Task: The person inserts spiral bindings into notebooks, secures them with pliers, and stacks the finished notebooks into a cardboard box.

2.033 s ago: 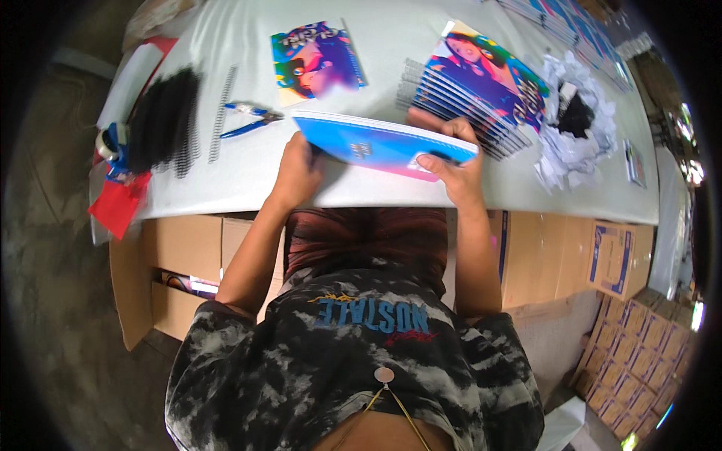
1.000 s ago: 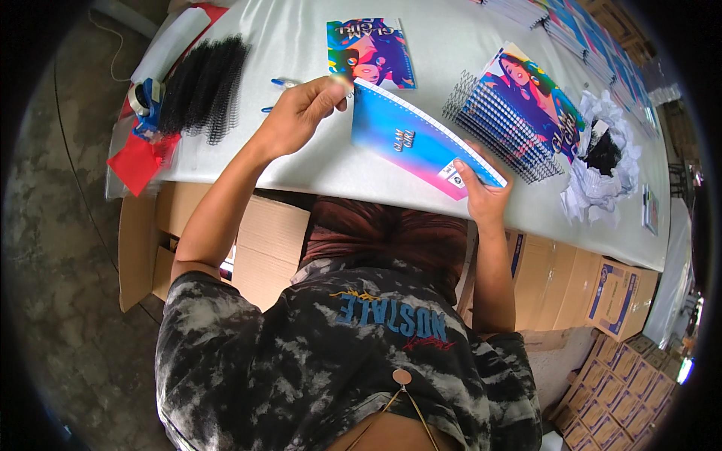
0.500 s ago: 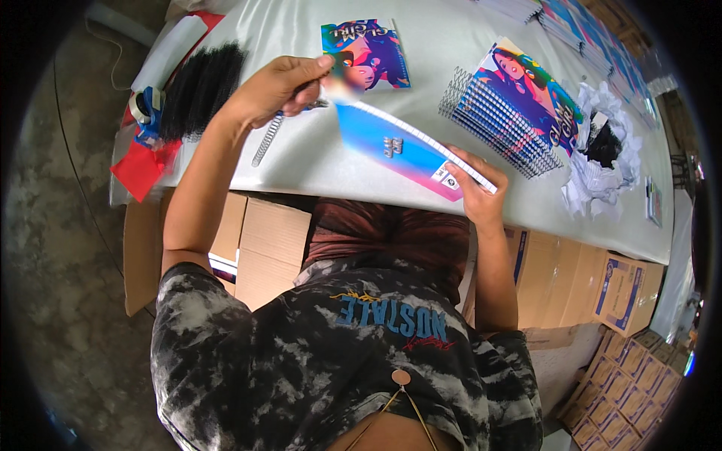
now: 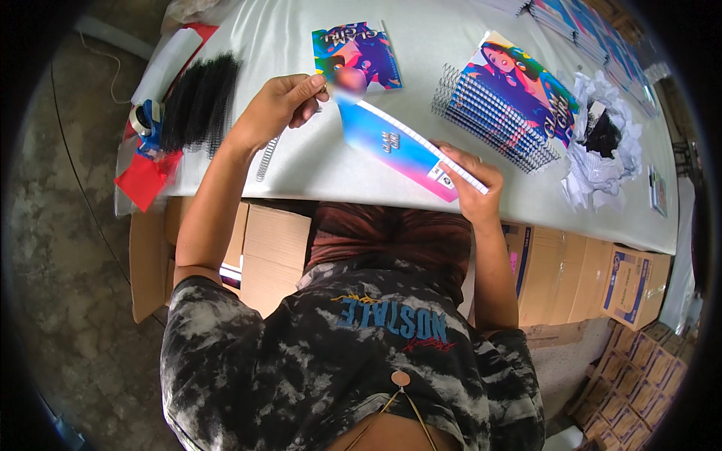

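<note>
A thin notebook (image 4: pixel 391 143) with a blue-to-pink cover and a white-edged row of binding holes hangs slanted above the table. My right hand (image 4: pixel 475 184) is closed on its lower right end, thumb over the face. At the upper left end of the binding edge, my left hand (image 4: pixel 289 105) pinches with thumb and forefinger; a small dark bit shows there, too small to name. A loose black spiral coil (image 4: pixel 267 158) lies under my left wrist. Just beyond the hands rests another notebook (image 4: pixel 368 56) with a colourful illustrated cover, partly blurred.
Coil-bound notebooks (image 4: pixel 511 105) are stacked at right, beside crumpled white paper (image 4: pixel 579 173) holding black scraps. Many black coils (image 4: pixel 199 105) lie left, near a blue tape dispenser (image 4: pixel 149 128) and red sheet (image 4: pixel 143 180). More notebooks (image 4: pixel 575 34) line the far right; cardboard boxes (image 4: pixel 560 274) stand below.
My left hand has shifted slightly down, staying at the notebook's left end. The blue-handled tool glimpsed under it before no longer shows. My right hand keeps its hold.
</note>
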`<state>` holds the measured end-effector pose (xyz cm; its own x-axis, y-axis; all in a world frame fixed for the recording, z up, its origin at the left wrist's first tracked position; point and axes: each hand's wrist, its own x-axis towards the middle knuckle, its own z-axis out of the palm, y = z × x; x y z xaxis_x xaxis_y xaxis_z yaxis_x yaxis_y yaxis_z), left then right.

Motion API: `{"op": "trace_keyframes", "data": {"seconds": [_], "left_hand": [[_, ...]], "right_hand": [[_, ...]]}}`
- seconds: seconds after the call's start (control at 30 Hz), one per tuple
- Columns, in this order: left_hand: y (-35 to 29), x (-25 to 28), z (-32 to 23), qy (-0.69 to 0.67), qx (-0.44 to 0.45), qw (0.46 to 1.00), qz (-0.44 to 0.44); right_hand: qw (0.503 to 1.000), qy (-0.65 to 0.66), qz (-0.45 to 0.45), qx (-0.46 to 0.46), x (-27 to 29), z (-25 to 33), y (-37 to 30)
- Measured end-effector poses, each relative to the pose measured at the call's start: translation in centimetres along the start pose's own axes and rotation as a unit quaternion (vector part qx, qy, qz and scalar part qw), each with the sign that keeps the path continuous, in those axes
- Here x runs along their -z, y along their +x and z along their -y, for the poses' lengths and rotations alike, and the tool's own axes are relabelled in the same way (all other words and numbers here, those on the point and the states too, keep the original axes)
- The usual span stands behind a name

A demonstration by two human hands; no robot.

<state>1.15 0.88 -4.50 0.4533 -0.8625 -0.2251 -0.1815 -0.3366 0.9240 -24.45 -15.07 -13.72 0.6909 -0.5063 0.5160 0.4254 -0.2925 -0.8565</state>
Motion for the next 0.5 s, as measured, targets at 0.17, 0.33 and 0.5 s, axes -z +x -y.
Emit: {"op": "trace_keyframes", "data": {"seconds": [0.17,0.33,0.5], "left_hand": [[0.5,2.2,-0.5,0.106,-0.175,0.976,0.077],[-0.4,0.6,-3.6,0.378,-0.252,0.889,0.060],[-1.1,-1.0,-3.9,0.527,-0.332,0.779,-0.070]], "right_hand": [[0.993,-0.012,-0.005,-0.118,0.0,1.5,-0.2],[0.992,-0.031,0.018,-0.122,-0.3,1.2,-0.5],[0.994,-0.100,0.042,-0.012,-0.9,0.9,-0.4]]}}
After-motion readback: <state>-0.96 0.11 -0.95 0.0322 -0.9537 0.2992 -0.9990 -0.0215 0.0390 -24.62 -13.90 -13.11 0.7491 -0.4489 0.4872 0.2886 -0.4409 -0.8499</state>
